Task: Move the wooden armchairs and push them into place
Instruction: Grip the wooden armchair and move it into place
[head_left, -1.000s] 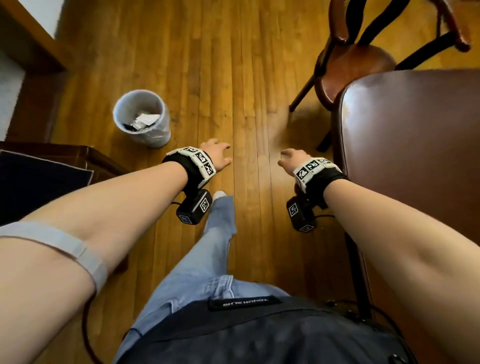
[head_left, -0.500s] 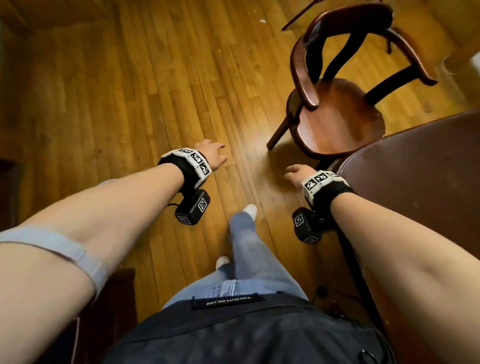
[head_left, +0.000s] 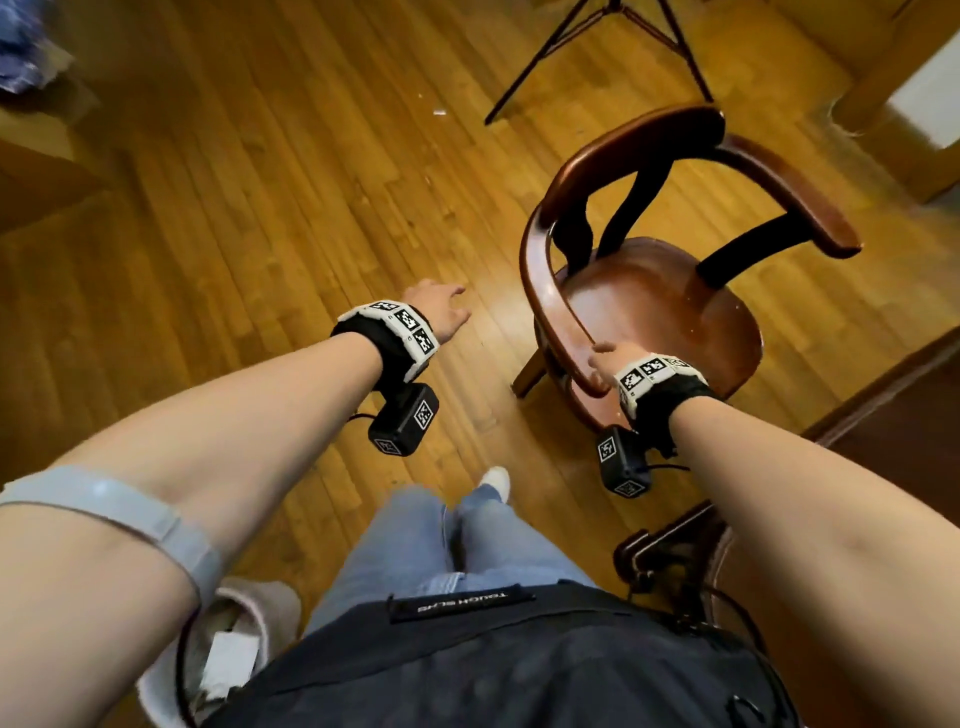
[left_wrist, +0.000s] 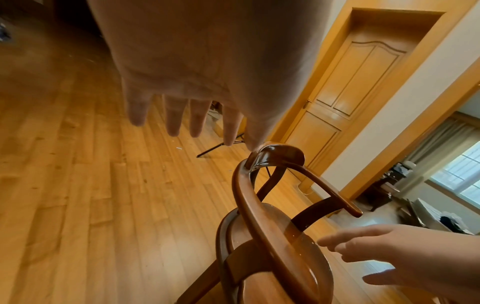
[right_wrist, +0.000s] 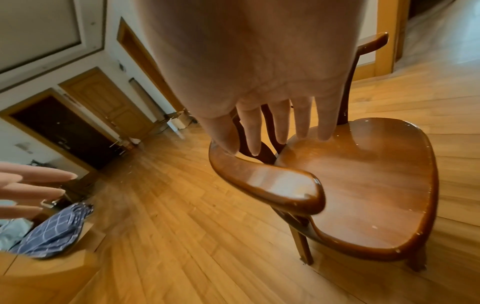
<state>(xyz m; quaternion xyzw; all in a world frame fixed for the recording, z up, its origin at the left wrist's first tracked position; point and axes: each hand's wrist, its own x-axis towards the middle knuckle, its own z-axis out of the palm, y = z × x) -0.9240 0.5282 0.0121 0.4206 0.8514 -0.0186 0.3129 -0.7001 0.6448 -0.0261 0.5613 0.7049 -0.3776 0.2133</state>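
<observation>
A dark wooden armchair (head_left: 660, 306) with a curved arm-and-back rail stands on the plank floor, right of centre. My right hand (head_left: 608, 358) is at the near end of its left armrest (right_wrist: 280, 185). The fingers (right_wrist: 301, 123) are straight and spread over the rail and seat, and the thumb is at the rail, gripping nothing. My left hand (head_left: 441, 309) hovers open over bare floor, left of the chair and apart from it. The left wrist view shows its fingers (left_wrist: 174, 119) straight, with the armchair (left_wrist: 259, 216) below them.
A dark brown table (head_left: 909, 415) fills the right edge, close to the chair's seat. A black tripod (head_left: 597, 47) stands behind the chair. A white bin (head_left: 234, 623) is by my left leg. A cardboard box with blue cloth (right_wrist: 57, 226) sits at far left.
The view has swung right and the whole armchair has come into sight. My right hand has moved forward from beside the table to the chair's near armrest. The left hand stays open.
</observation>
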